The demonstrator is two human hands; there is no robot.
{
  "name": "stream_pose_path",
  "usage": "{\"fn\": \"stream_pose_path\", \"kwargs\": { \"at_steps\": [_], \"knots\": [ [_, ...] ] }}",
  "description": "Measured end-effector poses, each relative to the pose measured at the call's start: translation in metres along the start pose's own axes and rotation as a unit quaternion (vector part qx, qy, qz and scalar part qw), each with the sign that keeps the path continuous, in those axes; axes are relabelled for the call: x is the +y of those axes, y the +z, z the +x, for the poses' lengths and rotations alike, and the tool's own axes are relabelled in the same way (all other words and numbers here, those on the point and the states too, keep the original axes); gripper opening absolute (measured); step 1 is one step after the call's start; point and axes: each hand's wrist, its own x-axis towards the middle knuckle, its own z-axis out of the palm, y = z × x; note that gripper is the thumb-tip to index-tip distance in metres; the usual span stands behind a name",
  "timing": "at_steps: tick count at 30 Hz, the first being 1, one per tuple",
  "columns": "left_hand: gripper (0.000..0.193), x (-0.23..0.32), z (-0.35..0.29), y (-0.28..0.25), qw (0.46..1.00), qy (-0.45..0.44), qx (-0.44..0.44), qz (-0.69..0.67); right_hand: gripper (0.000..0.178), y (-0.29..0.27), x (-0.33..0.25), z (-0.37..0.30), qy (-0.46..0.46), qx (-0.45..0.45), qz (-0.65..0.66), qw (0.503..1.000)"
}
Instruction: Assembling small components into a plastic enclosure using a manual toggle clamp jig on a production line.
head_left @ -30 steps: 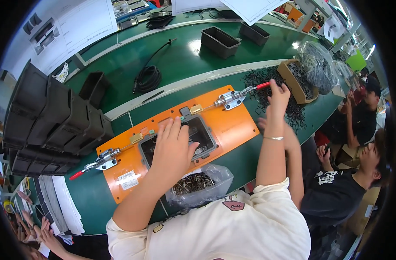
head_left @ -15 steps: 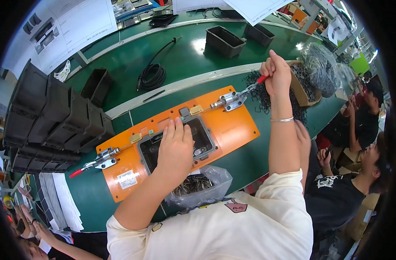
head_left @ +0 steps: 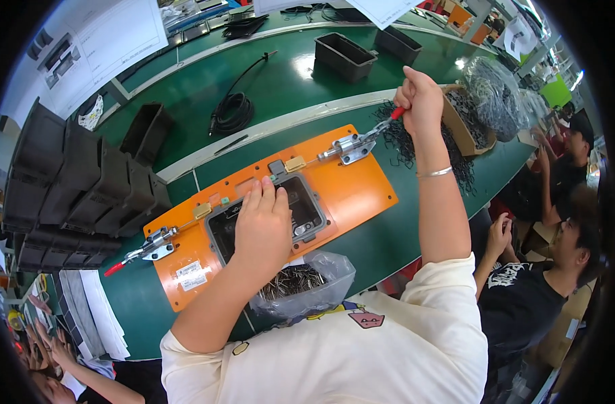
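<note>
An orange fixture plate [head_left: 365, 185] lies aslant on the green bench, with a grey-rimmed dark rectangular housing [head_left: 319, 219] set in its middle. My left hand [head_left: 264, 219] rests flat over the housing, fingers stretched toward its far edge and hiding part of the inside. My right hand [head_left: 420, 101] is closed round the red handle [head_left: 397, 113] of the right toggle clamp [head_left: 352, 149]. That clamp's rod runs to a brass-coloured block [head_left: 295, 163] beside the housing. At the plate's other end, a second toggle clamp [head_left: 159, 245] has its red handle lying outward, untouched.
A plastic bag of small metal pins [head_left: 294, 281] sits close before me. Black bins [head_left: 79, 172] are stacked at left. A coiled black cable [head_left: 232, 113] lies beyond the plate. Black clips spill beside a cardboard box [head_left: 459, 135] at right. A co-worker [head_left: 536, 296] sits at right.
The whole view has shifted slightly, the bench moving up and left in it. Both my hands keep their places on the housing and clamp handle. The co-worker at right has moved their hands.
</note>
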Motion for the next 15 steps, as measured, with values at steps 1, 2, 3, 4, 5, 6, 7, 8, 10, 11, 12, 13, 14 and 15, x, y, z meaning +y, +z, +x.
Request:
{"fn": "stream_pose_path", "kwargs": {
  "at_steps": [1, 2, 3, 4, 5, 6, 7, 8, 10, 11, 12, 13, 14, 15],
  "knots": [
    [0.031, -0.002, 0.003, -0.001, 1.0, 0.005, 0.001, -0.001, 0.037, -0.002, 0.001, 0.001, 0.002, 0.001, 0.006, 1.0],
    [0.025, -0.007, 0.005, -0.002, 0.999, -0.004, 0.014, -0.053, 0.037, -0.004, 0.003, 0.003, 0.004, 0.002, 0.013, 1.0],
    [0.019, -0.012, 0.009, -0.004, 0.994, -0.013, 0.026, -0.104, 0.037, -0.007, 0.003, 0.003, 0.009, 0.001, 0.027, 1.0],
    [0.012, -0.016, 0.019, -0.009, 0.982, -0.083, -0.014, -0.167, 0.037, -0.011, 0.004, 0.004, 0.006, 0.004, 0.027, 1.0],
    [0.013, -0.024, 0.03, -0.011, 0.978, -0.092, -0.03, -0.186, 0.037, -0.015, 0.006, 0.005, 0.019, 0.034, 0.049, 0.998],
    [0.014, -0.033, 0.043, -0.012, 0.973, -0.099, -0.045, -0.205, 0.038, -0.018, 0.007, 0.006, 0.032, 0.063, 0.07, 0.995],
    [0.015, -0.043, 0.053, -0.006, 0.973, -0.092, -0.051, -0.207, 0.038, -0.021, 0.008, 0.007, 0.032, 0.063, 0.071, 0.995],
    [0.015, -0.051, 0.064, -0.004, 0.972, -0.095, -0.072, -0.203, 0.039, -0.023, 0.008, 0.009, 0.049, 0.078, 0.079, 0.993],
    [0.015, -0.056, 0.085, -0.005, 0.961, -0.111, -0.148, -0.207, 0.04, -0.028, 0.009, 0.01, 0.063, 0.095, 0.087, 0.99],
    [0.015, -0.057, 0.095, -0.007, 0.961, -0.107, -0.148, -0.207, 0.04, -0.031, 0.01, 0.01, 0.07, 0.094, 0.091, 0.989],
    [0.016, -0.058, 0.104, -0.009, 0.939, -0.135, -0.225, -0.221, 0.04, -0.034, 0.012, 0.01, 0.078, 0.094, 0.095, 0.988],
    [0.016, -0.06, 0.11, -0.01, 0.91, -0.162, -0.301, -0.232, 0.04, -0.036, 0.012, 0.011, 0.076, 0.095, 0.096, 0.988],
    [0.017, -0.063, 0.114, -0.007, 0.916, -0.137, -0.306, -0.221, 0.04, -0.038, 0.013, 0.011, 0.083, 0.099, 0.101, 0.987],
    [0.017, -0.063, 0.116, -0.006, 0.916, -0.136, -0.307, -0.219, 0.04, -0.039, 0.014, 0.012, 0.09, 0.102, 0.106, 0.985]
  ]
}}
